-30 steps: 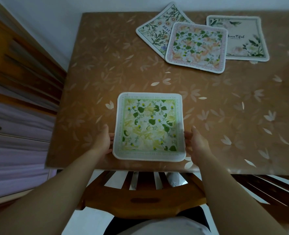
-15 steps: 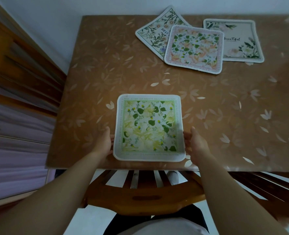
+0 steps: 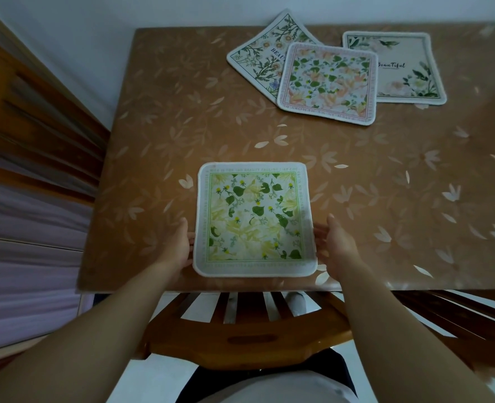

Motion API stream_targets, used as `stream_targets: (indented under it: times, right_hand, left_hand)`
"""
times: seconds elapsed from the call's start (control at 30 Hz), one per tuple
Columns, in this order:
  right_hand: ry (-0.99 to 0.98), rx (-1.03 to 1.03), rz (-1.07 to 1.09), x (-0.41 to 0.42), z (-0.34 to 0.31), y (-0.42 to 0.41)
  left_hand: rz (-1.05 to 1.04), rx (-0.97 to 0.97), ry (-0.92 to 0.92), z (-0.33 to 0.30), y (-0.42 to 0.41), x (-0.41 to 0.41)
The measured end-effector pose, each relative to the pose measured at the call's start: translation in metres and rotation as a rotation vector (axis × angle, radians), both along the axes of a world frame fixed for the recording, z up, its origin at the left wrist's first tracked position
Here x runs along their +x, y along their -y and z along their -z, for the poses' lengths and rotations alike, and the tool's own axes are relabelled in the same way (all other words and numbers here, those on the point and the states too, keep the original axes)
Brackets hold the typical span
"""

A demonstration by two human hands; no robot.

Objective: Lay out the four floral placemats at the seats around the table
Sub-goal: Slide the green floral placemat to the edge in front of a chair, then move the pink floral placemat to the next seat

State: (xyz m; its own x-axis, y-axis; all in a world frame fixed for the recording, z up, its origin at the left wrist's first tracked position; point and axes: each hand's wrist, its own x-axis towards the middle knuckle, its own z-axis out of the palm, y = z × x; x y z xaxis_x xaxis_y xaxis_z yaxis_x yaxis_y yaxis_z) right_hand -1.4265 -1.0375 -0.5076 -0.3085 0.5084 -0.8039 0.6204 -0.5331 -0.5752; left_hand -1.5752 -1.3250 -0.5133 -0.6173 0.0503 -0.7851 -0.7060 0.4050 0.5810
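A green-and-yellow floral placemat (image 3: 255,219) lies flat on the brown table (image 3: 385,199), close to the near edge and in front of a wooden chair. My left hand (image 3: 179,245) rests at its left edge, fingertips touching the border. On the other side, my right hand (image 3: 335,242) has loose, spread fingers just off the mat's right edge. Three more placemats lie at the far side: a pink floral one (image 3: 327,82) overlaps a tilted botanical one (image 3: 258,59), and a pale "Beautiful" one (image 3: 403,68) sits to the right.
A wooden slatted chair back (image 3: 246,333) stands between me and the table's near edge. A second chair (image 3: 455,312) is tucked in at the right. Wooden furniture with drawers (image 3: 31,158) lines the left, and a white wall runs behind the table.
The green placemat has stayed in place near the edge. My right hand's fingers have loosened and drawn slightly away from its right edge. The view shifted a little.
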Motion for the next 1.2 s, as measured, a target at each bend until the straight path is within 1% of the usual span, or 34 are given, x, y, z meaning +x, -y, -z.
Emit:
stream_targets:
  times: [0.17,0.27,0.33,0.53,0.73,0.87,0.97,1.1,1.2]
  right_hand:
    - [-0.013,-0.017,0.009,-0.001,-0.001,-0.002]
    - [-0.024,-0.013,0.013,-0.003,-0.002,-0.006]
    - [-0.039,-0.011,0.024,-0.008,-0.003,-0.011]
    - [-0.078,-0.057,0.037,-0.028,-0.008,-0.029]
    - [-0.135,-0.093,0.111,-0.049,0.001,-0.08]
    - [-0.142,-0.162,0.112,-0.067,0.005,-0.13]
    - [-0.154,-0.173,0.112,-0.08,0.009,-0.167]
    - [-0.207,-0.241,0.11,-0.097,0.02,-0.213]
    - [-0.237,-0.243,0.099,-0.11,0.025,-0.244]
  left_hand:
    - [-0.013,-0.016,-0.001,0.001,-0.001,-0.002]
    - [-0.064,-0.068,-0.112,0.003,-0.005,-0.006]
    - [-0.085,-0.065,-0.158,0.005,-0.01,-0.01]
    - [-0.053,-0.023,-0.134,-0.001,-0.054,-0.022]
    - [-0.041,-0.009,-0.11,0.002,-0.13,-0.035]
    - [-0.086,-0.01,-0.089,0.004,-0.195,-0.041]
    - [-0.133,0.024,-0.093,0.005,-0.244,-0.05]
    - [-0.153,0.079,-0.08,0.006,-0.299,-0.073]
    - [-0.133,0.102,-0.102,0.003,-0.328,-0.1]
